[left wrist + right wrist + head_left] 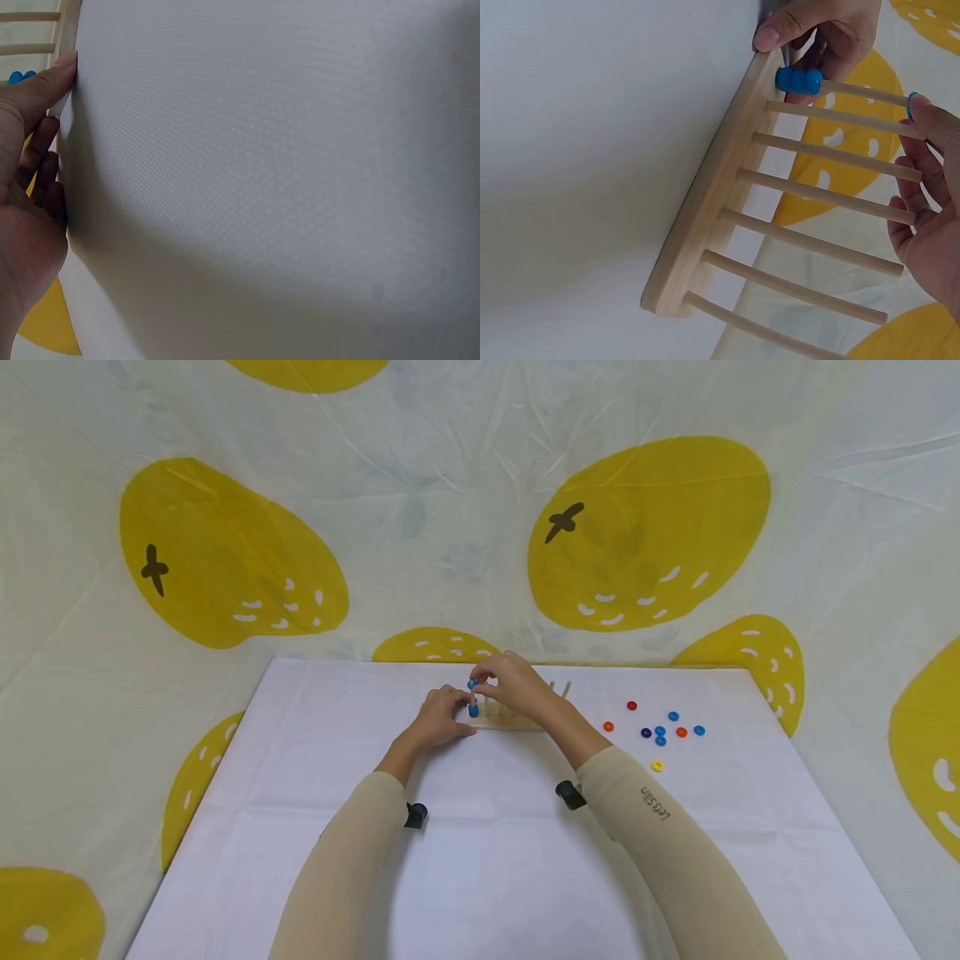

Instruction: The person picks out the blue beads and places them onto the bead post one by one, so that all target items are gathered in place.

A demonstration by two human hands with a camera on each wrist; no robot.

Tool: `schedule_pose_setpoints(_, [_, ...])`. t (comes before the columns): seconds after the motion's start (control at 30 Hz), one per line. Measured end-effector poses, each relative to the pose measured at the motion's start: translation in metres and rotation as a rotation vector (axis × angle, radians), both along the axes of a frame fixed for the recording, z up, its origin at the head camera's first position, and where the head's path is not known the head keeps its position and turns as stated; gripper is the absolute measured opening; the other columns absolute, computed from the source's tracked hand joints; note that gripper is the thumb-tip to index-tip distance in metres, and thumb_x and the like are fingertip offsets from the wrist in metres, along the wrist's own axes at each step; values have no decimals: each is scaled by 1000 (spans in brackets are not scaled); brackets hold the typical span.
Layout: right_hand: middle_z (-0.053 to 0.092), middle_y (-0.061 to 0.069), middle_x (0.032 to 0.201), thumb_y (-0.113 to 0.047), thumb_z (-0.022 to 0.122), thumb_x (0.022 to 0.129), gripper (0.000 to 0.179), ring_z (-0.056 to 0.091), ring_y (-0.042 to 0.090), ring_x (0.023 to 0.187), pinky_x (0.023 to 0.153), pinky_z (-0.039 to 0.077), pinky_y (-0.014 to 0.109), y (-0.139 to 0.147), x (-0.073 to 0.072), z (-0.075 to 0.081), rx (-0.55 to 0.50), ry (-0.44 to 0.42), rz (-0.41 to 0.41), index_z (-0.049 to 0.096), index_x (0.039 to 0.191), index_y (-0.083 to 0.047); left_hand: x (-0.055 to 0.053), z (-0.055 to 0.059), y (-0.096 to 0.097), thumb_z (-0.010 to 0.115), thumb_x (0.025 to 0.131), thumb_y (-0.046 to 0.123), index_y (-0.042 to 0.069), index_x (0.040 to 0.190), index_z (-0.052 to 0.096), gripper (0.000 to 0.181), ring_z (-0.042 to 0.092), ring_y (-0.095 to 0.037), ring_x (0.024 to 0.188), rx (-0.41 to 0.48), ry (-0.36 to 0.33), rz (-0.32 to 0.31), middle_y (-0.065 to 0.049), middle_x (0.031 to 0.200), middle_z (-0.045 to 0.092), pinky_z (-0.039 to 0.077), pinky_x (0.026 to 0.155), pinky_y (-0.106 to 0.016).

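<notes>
A wooden peg stand (705,202), with a row of several upright pegs, rests on the table. My left hand (437,717) grips its left end, thumb on the front corner of the base and fingers behind. On the leftmost peg, small blue beads (799,80) are stacked down at the base. My right hand (513,683) pinches another blue bead (911,106) at the top of that same peg. In the right wrist view the other pegs have no beads. The left wrist view catches my left thumb (52,79) against the base's edge.
To the right of the stand, loose beads lie scattered on the white table (480,877): a red bead (632,705), orange ones (608,727), a dark purple one (646,732), several blue ones (673,716) and a yellow one (657,766). A patterned cloth (450,527) hangs behind the table.
</notes>
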State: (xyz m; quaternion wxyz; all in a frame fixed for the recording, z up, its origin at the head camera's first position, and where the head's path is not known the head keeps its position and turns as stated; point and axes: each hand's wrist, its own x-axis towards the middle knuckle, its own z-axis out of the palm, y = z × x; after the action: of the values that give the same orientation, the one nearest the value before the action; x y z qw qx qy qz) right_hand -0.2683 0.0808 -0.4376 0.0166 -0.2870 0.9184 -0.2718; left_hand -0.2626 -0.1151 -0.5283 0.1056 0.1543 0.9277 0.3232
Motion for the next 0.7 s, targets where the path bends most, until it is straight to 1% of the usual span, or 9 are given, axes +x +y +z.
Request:
schedule_pose_setpoints(0.23, [77, 6, 105, -20, 76, 95, 22, 63, 27, 104, 99, 50, 41, 3, 0, 0, -3, 2, 5, 77, 114, -8, 0, -2, 0, 87, 84, 26, 10, 135, 64, 58, 46, -28, 122, -4, -4, 14, -8, 128, 59, 42, 111, -45])
schedule_pose_setpoints(0.33, [77, 7, 107, -18, 76, 95, 24, 64, 28, 106, 100, 50, 42, 6, 1, 2, -23, -8, 3, 76, 116, -6, 1, -2, 0, 87, 84, 25, 11, 135, 64, 58, 46, -29, 122, -5, -1, 12, -8, 128, 59, 42, 110, -45])
schedule_pose_setpoints(0.43, [76, 9, 110, -16, 76, 95, 26, 65, 31, 108, 99, 51, 43, 11, 2, 4, -46, -6, 6, 75, 118, -4, 1, -2, 0, 87, 84, 25, 11, 134, 65, 56, 46, -29, 122, -5, 7, 9, -9, 128, 59, 42, 110, -46])
schedule_pose_setpoints(0.53, [75, 11, 112, -16, 75, 95, 26, 65, 33, 110, 98, 52, 44, 17, 4, 6, -58, 21, 15, 74, 119, -5, 0, -2, 0, 87, 84, 24, 12, 133, 65, 56, 46, -30, 123, -7, 14, 5, -9, 129, 59, 42, 110, -46])
schedule_pose_setpoints(0.7, [73, 9, 115, -18, 75, 96, 26, 62, 28, 108, 97, 52, 43, 32, 11, 10, -59, 74, 3, 73, 120, -7, 0, -2, 1, 87, 84, 23, 12, 135, 65, 57, 46, -30, 124, -12, 6, 8, -9, 130, 58, 41, 111, -45])
